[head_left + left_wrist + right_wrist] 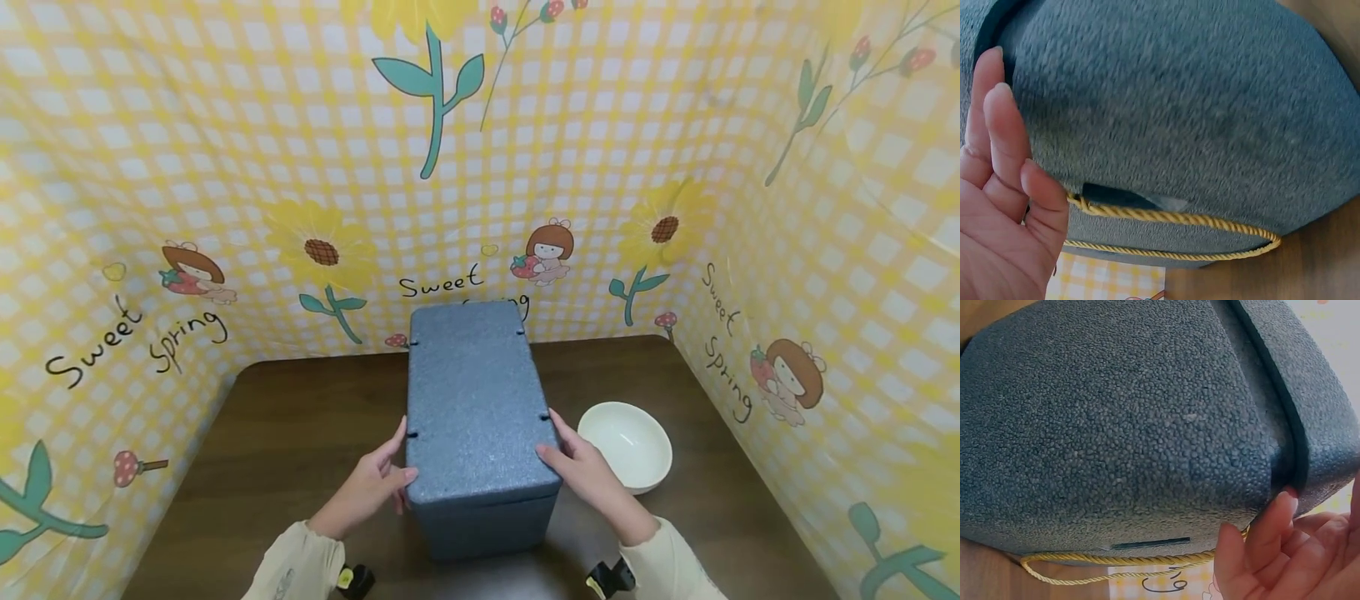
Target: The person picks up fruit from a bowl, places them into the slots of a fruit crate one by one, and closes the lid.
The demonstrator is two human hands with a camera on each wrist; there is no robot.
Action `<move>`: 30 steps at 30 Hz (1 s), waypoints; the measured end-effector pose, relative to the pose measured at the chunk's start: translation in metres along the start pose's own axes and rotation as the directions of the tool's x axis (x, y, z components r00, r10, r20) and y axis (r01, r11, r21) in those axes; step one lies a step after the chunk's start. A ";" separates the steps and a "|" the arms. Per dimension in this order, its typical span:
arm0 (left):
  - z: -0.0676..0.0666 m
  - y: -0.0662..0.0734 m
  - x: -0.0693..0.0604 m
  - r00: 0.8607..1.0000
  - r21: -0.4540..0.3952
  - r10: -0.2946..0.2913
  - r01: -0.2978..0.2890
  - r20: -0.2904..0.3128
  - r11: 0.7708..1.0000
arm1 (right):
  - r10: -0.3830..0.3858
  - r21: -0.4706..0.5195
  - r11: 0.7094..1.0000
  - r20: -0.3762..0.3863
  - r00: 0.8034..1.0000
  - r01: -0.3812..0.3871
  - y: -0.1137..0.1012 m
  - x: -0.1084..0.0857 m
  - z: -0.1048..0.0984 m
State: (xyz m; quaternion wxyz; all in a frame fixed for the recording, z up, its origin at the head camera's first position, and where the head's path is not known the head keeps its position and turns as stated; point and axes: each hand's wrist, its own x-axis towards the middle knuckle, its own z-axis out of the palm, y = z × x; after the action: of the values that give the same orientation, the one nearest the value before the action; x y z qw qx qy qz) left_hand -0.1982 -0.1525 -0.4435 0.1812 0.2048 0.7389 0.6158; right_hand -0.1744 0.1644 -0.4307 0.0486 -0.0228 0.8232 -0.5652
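Note:
A blue-grey foam box (pixel 487 532) stands on the table with its lid (pixel 476 392) on top. My left hand (pixel 369 485) holds the lid's near left edge, thumb on the corner and fingers along the side. At the near right edge, my right hand (pixel 588 473) grips the lid likewise, its thumb on the top face. In the right wrist view, the fingertips (pixel 1285 503) touch the dark seam below the lid. A yellow rope handle (pixel 1179 217) hangs on the left side, and another rope handle (pixel 1116 558) shows on the right.
A white bowl (pixel 626 446) sits on the brown table (pixel 300 417), just right of the box and close to my right hand. Yellow checked cloth (pixel 465 208) with printed flowers surrounds the table at the back and sides.

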 end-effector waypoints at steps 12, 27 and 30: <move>0.005 -0.006 0.005 0.998 0.034 0.049 -0.048 -0.049 0.998 | -0.037 -0.003 0.999 0.004 0.999 0.037 0.005 0.003 -0.002; 0.016 0.018 0.002 0.927 0.467 0.142 0.038 -0.346 0.884 | -0.239 -0.429 0.884 -0.068 0.969 0.188 -0.008 0.005 -0.005; 0.025 0.029 0.006 0.875 0.720 0.396 -0.083 -0.278 0.689 | -0.463 -0.585 0.718 0.004 0.887 0.377 -0.015 0.008 -0.003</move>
State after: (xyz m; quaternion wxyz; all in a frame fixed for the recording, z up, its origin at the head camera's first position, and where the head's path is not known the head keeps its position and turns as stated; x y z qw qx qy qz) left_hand -0.1882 -0.1242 -0.4198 -0.1526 0.2194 0.9001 0.3441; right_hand -0.1831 0.1612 -0.4162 -0.1491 -0.1823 0.9279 -0.2889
